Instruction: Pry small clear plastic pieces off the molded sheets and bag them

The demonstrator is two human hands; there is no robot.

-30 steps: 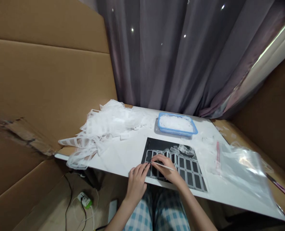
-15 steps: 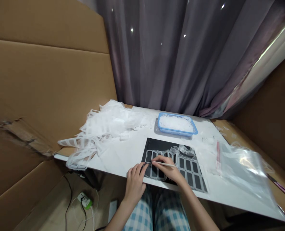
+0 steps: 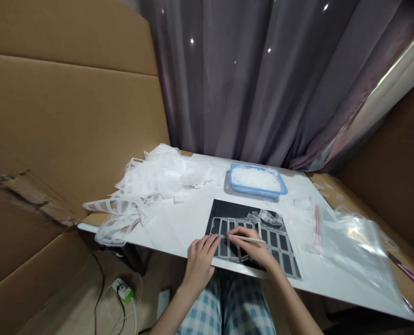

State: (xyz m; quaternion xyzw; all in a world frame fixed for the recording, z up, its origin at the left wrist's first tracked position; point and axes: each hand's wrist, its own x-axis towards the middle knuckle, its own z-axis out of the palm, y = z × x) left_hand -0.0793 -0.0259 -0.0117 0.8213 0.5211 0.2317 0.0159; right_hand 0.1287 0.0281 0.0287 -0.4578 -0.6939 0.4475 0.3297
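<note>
A black mat (image 3: 224,207) lies at the table's front edge. On it rests a clear plastic sheet (image 3: 288,253) with rows of rectangular cut-outs. My right hand (image 3: 250,242) pinches a thin whitish pen-like tool (image 3: 250,239), its tip down at the sheet's left half; what kind of tip it has is too small to tell. My left hand (image 3: 201,256) lies on the sheet's left part, fingers stretched out and holding nothing, fingertips close to the tool's tip. Several small clear pieces (image 3: 267,217) are heaped at the mat's far right.
A blue basket (image 3: 232,173) full of small clear pieces stands at the back. White cut-out sheet scraps (image 3: 161,174) pile up on the left. A clear plastic bag (image 3: 353,246) lies on the right. Cardboard walls (image 3: 70,121) flank the white table (image 3: 168,230).
Both hands have shifted a little to the right along the sheet, the tool's tip moving with them. The mat, basket and scrap pile stay in place.
</note>
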